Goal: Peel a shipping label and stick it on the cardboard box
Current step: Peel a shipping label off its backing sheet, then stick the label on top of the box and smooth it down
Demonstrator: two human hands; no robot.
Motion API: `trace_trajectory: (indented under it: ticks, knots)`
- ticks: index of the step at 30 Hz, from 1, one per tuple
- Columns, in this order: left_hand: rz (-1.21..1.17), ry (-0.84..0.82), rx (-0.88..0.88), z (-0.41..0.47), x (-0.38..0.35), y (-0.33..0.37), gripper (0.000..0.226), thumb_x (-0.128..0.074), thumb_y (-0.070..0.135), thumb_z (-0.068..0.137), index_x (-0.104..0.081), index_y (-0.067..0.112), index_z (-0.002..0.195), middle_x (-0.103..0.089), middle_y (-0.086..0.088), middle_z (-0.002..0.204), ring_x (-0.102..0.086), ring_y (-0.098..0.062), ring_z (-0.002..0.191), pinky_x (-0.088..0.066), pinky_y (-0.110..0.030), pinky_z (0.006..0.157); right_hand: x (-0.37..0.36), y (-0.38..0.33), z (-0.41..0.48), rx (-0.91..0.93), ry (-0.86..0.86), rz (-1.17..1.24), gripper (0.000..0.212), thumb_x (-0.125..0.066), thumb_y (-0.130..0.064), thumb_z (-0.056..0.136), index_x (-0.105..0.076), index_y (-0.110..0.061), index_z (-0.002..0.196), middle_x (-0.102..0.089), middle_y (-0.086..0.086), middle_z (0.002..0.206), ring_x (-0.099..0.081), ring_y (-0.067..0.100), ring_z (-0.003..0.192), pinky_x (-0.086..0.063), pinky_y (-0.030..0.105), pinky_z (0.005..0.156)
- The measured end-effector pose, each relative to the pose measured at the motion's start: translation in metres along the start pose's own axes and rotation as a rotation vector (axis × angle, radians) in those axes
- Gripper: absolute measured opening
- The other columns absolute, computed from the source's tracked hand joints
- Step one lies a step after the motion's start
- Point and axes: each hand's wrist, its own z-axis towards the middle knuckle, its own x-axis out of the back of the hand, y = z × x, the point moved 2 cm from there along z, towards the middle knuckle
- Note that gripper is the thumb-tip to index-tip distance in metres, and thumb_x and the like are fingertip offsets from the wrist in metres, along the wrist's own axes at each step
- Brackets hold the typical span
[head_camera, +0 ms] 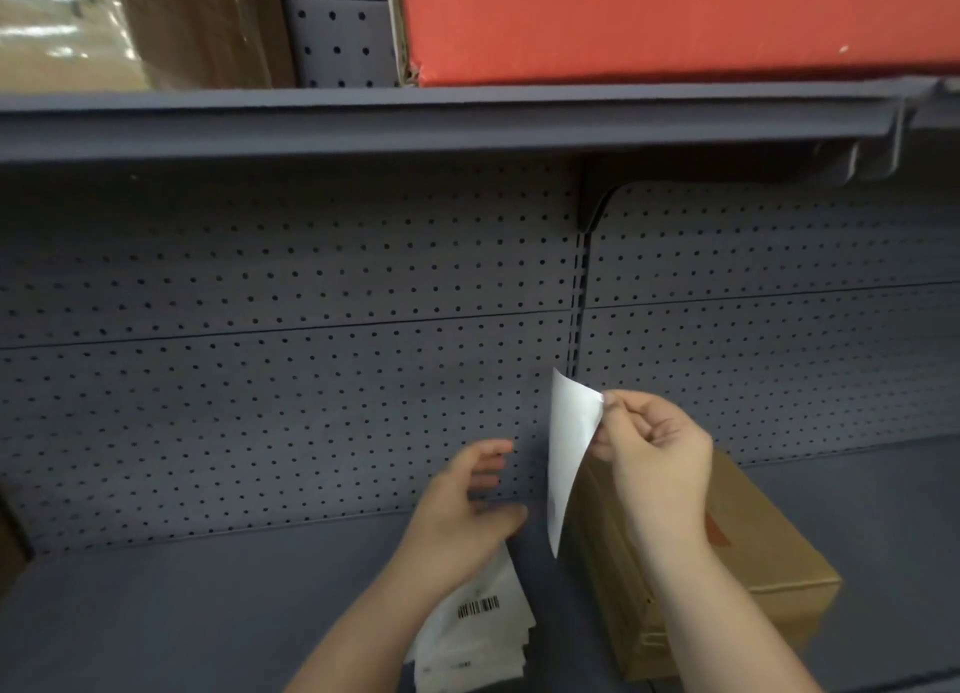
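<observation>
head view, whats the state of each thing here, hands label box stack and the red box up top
right hand: pinching the label's top corner, holding it up
shipping label: in the air, hanging curled, not on the box
left hand: open, over the label stack
label stack: lying fanned on the shelf
cardboard box: closed, on the shelf, partly behind the right arm
red box: on the upper shelf

— What is sitting on the grey lower shelf (208, 614)?

— A cardboard box (737, 588) is lying just right of the right hand's fingers (623, 406), and a stack of label sheets (478, 635) is resting beneath the left hand's fingers (488, 464).

— And higher?

— An upper shelf (415, 121), well above both hands' fingertips, is carrying a red box (675, 17).
</observation>
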Motion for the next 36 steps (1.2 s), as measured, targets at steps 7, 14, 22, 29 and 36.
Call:
trace_trajectory:
  ticks: [7, 14, 22, 29, 36]
  knots:
    - [-0.089, 0.041, -0.125, 0.017, -0.036, 0.029, 0.046, -0.072, 0.014, 0.078, -0.053, 0.034, 0.116, -0.068, 0.008, 0.104, -0.062, -0.006, 0.098, -0.053, -0.026, 0.084, -0.015, -0.006, 0.005, -0.069, -0.029, 0.155, 0.010, -0.063, -0.011, 0.089, -0.070, -0.010, 0.096, -0.075, 0.009, 0.072, -0.074, 0.024, 0.071, -0.060, 0.030, 0.065]
    - [-0.316, 0.149, -0.050, 0.024, -0.063, 0.049, 0.035, -0.057, -0.003, 0.088, -0.060, 0.023, 0.112, -0.073, 0.007, 0.102, -0.068, -0.002, 0.089, -0.054, -0.017, 0.071, 0.019, -0.014, 0.033, -0.030, -0.152, 0.187, 0.014, -0.062, -0.010, 0.090, -0.066, -0.007, 0.104, -0.076, 0.013, 0.083, -0.073, 0.023, 0.083, -0.059, 0.031, 0.072]
    - [-0.530, 0.141, 0.164, 0.038, -0.106, 0.066, 0.028, -0.061, 0.004, 0.086, -0.066, 0.023, 0.107, -0.076, 0.007, 0.102, -0.072, -0.014, 0.089, -0.053, -0.029, 0.071, 0.089, -0.001, 0.093, 0.084, -0.191, -0.125, 0.019, -0.070, -0.008, 0.083, -0.067, -0.018, 0.098, -0.071, 0.000, 0.091, -0.063, 0.005, 0.077, -0.046, 0.011, 0.068]
    - [-0.552, 0.159, 0.240, 0.046, -0.140, 0.072, 0.028, -0.060, 0.007, 0.086, -0.066, 0.021, 0.109, -0.075, 0.000, 0.105, -0.070, -0.023, 0.097, -0.052, -0.047, 0.090, 0.123, 0.026, 0.115, -0.111, -0.346, -0.188, 0.028, -0.077, -0.020, 0.076, -0.066, -0.026, 0.101, -0.072, -0.002, 0.096, -0.067, 0.014, 0.086, -0.050, 0.029, 0.079]
    - [-0.555, 0.180, 0.264, 0.042, -0.154, 0.075, 0.025, -0.059, 0.004, 0.087, -0.069, 0.020, 0.104, -0.077, 0.000, 0.097, -0.072, -0.023, 0.091, -0.056, -0.041, 0.079, 0.134, 0.039, 0.121, -0.261, -0.435, -0.215, 0.024, -0.077, -0.025, 0.077, -0.065, -0.028, 0.098, -0.075, -0.004, 0.081, -0.069, 0.015, 0.086, -0.050, 0.033, 0.083]
